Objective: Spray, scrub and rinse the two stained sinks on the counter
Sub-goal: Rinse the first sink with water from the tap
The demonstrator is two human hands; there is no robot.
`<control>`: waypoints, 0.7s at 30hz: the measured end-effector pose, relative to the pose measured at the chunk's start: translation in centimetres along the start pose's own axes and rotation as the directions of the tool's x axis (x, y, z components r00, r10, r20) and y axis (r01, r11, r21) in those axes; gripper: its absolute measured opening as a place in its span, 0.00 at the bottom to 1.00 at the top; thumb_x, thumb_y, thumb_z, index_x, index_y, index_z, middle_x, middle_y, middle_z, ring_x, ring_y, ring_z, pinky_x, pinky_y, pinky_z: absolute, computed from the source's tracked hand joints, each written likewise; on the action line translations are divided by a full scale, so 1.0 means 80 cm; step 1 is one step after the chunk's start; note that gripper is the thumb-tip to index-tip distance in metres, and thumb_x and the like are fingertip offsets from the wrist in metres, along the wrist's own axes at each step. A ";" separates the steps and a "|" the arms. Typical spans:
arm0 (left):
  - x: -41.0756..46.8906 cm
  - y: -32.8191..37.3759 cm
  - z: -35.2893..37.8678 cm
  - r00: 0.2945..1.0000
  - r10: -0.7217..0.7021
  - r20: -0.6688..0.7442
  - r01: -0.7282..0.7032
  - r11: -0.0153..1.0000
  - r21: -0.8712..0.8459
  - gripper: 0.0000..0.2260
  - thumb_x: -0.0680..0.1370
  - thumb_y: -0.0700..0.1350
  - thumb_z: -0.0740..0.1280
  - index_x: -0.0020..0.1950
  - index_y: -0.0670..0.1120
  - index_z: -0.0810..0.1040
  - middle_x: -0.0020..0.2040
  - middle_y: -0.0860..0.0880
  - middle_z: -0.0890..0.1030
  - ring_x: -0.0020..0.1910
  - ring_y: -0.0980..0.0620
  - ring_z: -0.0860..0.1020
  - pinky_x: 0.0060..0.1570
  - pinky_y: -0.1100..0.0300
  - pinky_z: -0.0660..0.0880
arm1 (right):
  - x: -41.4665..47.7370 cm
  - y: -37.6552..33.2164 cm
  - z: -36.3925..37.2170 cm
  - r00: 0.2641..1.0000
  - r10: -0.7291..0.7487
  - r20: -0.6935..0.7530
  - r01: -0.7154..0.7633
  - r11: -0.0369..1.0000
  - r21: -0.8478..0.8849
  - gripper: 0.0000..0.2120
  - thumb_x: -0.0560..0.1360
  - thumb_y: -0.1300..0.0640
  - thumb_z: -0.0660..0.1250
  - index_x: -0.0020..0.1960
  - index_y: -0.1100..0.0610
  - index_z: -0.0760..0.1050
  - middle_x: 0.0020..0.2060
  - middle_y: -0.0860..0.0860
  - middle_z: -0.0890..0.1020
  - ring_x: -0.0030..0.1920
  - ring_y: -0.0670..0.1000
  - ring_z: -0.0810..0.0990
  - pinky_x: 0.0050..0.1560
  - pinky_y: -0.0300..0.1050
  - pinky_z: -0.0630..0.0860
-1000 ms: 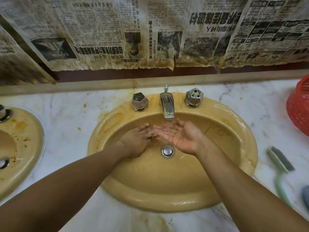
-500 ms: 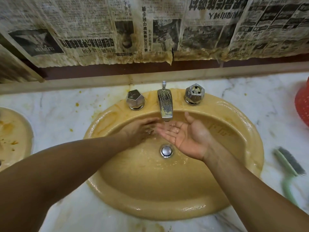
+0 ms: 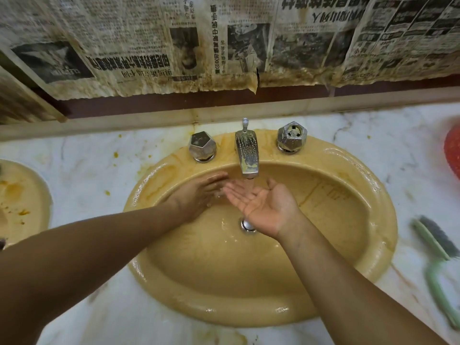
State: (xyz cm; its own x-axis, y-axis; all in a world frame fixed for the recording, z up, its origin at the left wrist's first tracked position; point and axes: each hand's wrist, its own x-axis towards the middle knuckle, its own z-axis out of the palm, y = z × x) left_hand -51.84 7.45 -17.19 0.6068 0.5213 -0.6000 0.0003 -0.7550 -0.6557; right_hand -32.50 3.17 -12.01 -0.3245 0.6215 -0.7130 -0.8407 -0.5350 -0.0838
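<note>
"So, which step is shown?"

"Rinsing, I judge. Both my hands are inside the yellow oval ceramic sink (image 3: 249, 312), set in the white marble counter (image 3: 82, 180). The second stained sink (image 3: 25, 195) shows at the left edge."

"How is it done well?"

"Catch the stream under the spotted chrome spout (image 3: 247, 153) in a cupped palm, then sweep water over the streaked walls toward the round metal drain (image 3: 247, 224)."

"And the pose?"

"My right hand (image 3: 263, 205) lies palm up beneath the stream, fingers relaxed, grasping nothing. My left hand (image 3: 199, 195) is palm down just beside it, fingers straight, also empty. The green-handled scrub brush (image 3: 434, 241) lies apart on the counter."
</note>
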 end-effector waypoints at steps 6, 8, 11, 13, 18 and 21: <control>-0.045 0.055 0.022 0.988 0.137 0.069 -0.084 0.860 -0.503 0.31 0.86 0.58 0.42 0.83 0.45 0.35 0.83 0.47 0.35 0.82 0.51 0.34 0.71 0.52 0.24 | -0.006 0.005 -0.002 0.995 0.097 -0.017 -0.097 0.930 -0.354 0.33 0.86 0.45 0.44 0.68 0.71 0.73 0.59 0.69 0.81 0.60 0.65 0.83 0.64 0.56 0.78; -0.049 0.046 0.019 0.983 0.152 0.099 -0.076 0.842 -0.533 0.31 0.86 0.60 0.42 0.84 0.47 0.36 0.81 0.51 0.36 0.82 0.51 0.36 0.72 0.52 0.26 | -0.005 0.006 -0.008 0.986 0.155 -0.060 -0.165 0.871 -0.463 0.33 0.86 0.46 0.45 0.67 0.73 0.73 0.59 0.70 0.81 0.59 0.67 0.83 0.61 0.57 0.80; -0.030 0.019 0.017 0.998 0.054 0.013 -0.043 0.904 -0.426 0.30 0.87 0.59 0.41 0.82 0.46 0.35 0.81 0.51 0.35 0.79 0.54 0.31 0.73 0.49 0.23 | 0.010 -0.007 -0.015 0.990 0.056 -0.128 -0.102 0.914 -0.392 0.27 0.87 0.50 0.48 0.68 0.72 0.71 0.58 0.71 0.81 0.60 0.67 0.82 0.53 0.59 0.83; -0.021 0.018 0.017 1.000 -0.003 -0.009 -0.001 0.911 -0.413 0.29 0.87 0.58 0.41 0.79 0.45 0.32 0.82 0.50 0.35 0.76 0.55 0.28 0.70 0.49 0.21 | 0.024 -0.013 -0.008 0.994 0.006 -0.110 -0.042 0.942 -0.333 0.25 0.87 0.51 0.48 0.67 0.70 0.72 0.58 0.69 0.82 0.59 0.66 0.82 0.53 0.57 0.84; -0.046 0.066 -0.001 0.975 0.130 0.181 0.035 0.713 -0.700 0.31 0.86 0.60 0.42 0.84 0.46 0.38 0.84 0.46 0.41 0.83 0.49 0.39 0.76 0.51 0.29 | 0.031 0.015 -0.004 0.975 0.199 -0.102 -0.218 0.740 -0.637 0.25 0.86 0.52 0.51 0.60 0.71 0.78 0.55 0.68 0.83 0.55 0.63 0.85 0.57 0.53 0.82; -0.078 0.069 -0.005 0.934 0.294 0.202 -0.024 0.618 -0.786 0.29 0.87 0.58 0.41 0.84 0.46 0.37 0.84 0.48 0.37 0.82 0.53 0.36 0.80 0.50 0.33 | 0.031 -0.002 -0.021 0.974 0.134 -0.180 -0.218 0.759 -0.614 0.25 0.87 0.52 0.50 0.63 0.71 0.76 0.57 0.68 0.83 0.58 0.64 0.84 0.56 0.54 0.83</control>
State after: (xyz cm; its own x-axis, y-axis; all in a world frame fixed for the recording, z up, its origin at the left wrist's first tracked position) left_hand -55.28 -0.14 -16.91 0.4063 0.3452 -0.8461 0.6102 -0.7917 -0.0300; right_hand -32.50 3.85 -14.92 -0.3508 0.4309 -0.8314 -0.3009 -0.8927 -0.3356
